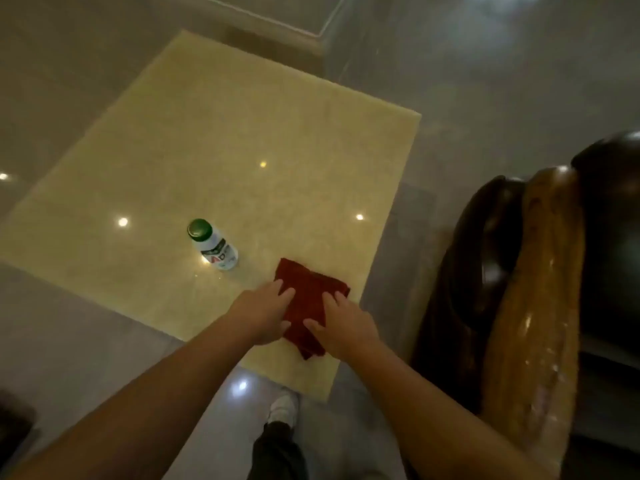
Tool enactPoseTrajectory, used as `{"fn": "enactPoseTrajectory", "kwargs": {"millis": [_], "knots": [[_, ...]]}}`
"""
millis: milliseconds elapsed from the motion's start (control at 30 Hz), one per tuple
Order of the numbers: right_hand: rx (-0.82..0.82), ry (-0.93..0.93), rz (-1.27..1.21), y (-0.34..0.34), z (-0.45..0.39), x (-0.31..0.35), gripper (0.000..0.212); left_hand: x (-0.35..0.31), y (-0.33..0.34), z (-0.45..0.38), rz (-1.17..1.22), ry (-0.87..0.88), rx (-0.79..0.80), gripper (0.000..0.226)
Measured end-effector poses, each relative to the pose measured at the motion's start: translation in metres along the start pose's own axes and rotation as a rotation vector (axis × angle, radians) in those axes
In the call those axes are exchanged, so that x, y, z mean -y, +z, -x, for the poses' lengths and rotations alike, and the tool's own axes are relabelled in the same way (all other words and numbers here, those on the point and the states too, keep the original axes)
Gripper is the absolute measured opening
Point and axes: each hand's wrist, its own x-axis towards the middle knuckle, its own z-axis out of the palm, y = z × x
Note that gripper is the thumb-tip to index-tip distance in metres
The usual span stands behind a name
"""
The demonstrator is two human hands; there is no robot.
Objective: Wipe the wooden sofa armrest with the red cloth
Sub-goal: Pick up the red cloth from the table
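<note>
A folded red cloth [309, 299] lies flat near the right front corner of a glossy cream table [242, 150]. My left hand [263, 315] rests on the cloth's left edge with fingers spread. Its right side is covered by my right hand [346, 325], palm down, fingers apart. Neither hand has lifted the cloth. The wooden sofa armrest [540, 296] runs along the right of the view, light brown and shiny on top, dark brown on the side facing the table.
A small white bottle with a green cap [213, 249] stands on the table left of the cloth. Grey polished floor [485, 71] surrounds the table. My white shoe [284, 408] and dark trouser leg show below the table's front edge.
</note>
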Motion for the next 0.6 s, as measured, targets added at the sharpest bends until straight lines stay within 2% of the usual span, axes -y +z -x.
{"fn": "enactPoseTrajectory", "kwargs": {"millis": [100, 267, 500, 600], "knots": [[-0.14, 0.033, 0.015, 0.027, -0.047, -0.01, 0.076, 0.018, 0.025, -0.055, -0.047, 0.022, -0.099, 0.074], [-0.287, 0.049, -0.072, 0.053, -0.093, -0.031, 0.062, 0.043, 0.055, -0.114, -0.108, 0.072, -0.215, 0.06], [-0.148, 0.08, 0.028, 0.059, -0.121, -0.046, 0.043, 0.061, 0.061, -0.14, -0.041, 0.027, -0.213, 0.059], [-0.149, 0.103, -0.039, 0.058, -0.127, -0.047, 0.037, 0.058, 0.051, -0.149, 0.068, -0.084, -0.152, 0.043]]}}
